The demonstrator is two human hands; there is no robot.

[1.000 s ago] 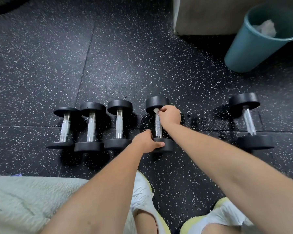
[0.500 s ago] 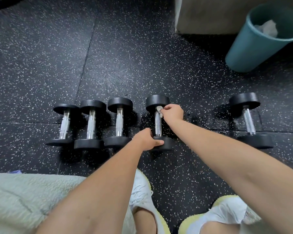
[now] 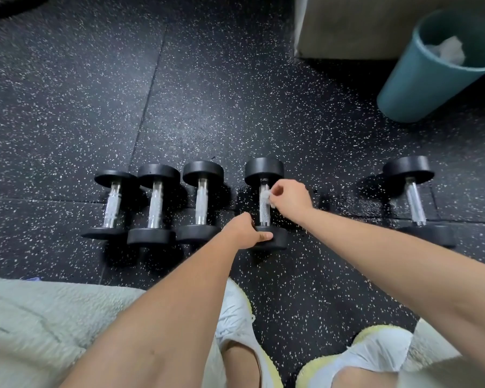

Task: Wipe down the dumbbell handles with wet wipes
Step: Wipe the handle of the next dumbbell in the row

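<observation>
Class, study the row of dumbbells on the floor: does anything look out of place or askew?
Yes. The far-right dumbbell lies apart from the other four, across a wide gap, and its handle is tilted while theirs run roughly parallel. The left hand steadies the fourth dumbbell; the right hand presses a wipe to its handle.

Scene evenly lit from above, moderately bright. Soft short shadows cast beside black-ended chrome-handled dumbbells (image 3: 199, 201). Wet sheen seen on black speckled rubber floor (image 3: 207, 88) near the row. Glare caught on chrome handles. Edges bowed by wide-angle lens. Pale fleece fabric (image 3: 25, 326) at lower left smeared, out of focus.
</observation>
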